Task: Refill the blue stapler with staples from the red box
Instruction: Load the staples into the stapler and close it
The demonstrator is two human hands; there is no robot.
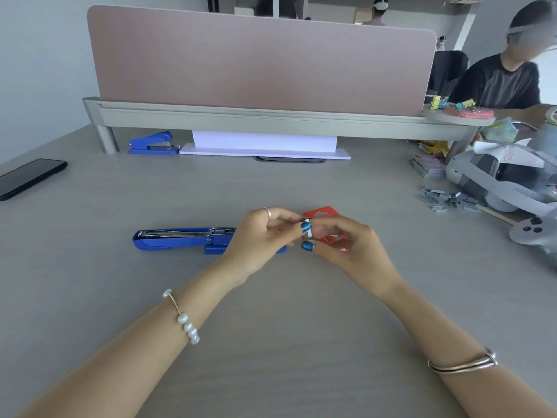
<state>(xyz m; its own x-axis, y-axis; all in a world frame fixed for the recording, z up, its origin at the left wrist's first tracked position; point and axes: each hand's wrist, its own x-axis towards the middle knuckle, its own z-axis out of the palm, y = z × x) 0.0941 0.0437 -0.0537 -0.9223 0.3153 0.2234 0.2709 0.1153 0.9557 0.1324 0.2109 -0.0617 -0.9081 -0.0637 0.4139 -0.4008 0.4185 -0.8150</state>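
Note:
The blue stapler (180, 239) lies flat on the grey desk with its top swung open, so the metal staple channel shows. Its right end is hidden behind my left hand (260, 235). Just right of it, both hands meet above the desk. A short silver strip of staples (308, 227) is pinched between the fingertips of my left hand and my right hand (346, 245). The red box (324, 214) lies behind and partly under my right hand, with only its hang tab and a red sliver visible.
A second blue stapler (153, 143) sits at the back under the divider shelf, beside a white paper stand (265, 146). A black phone (30, 176) lies far left. Loose staple strips (446, 200), a headset (497, 176) and a controller crowd the right. Another person sits at the back right.

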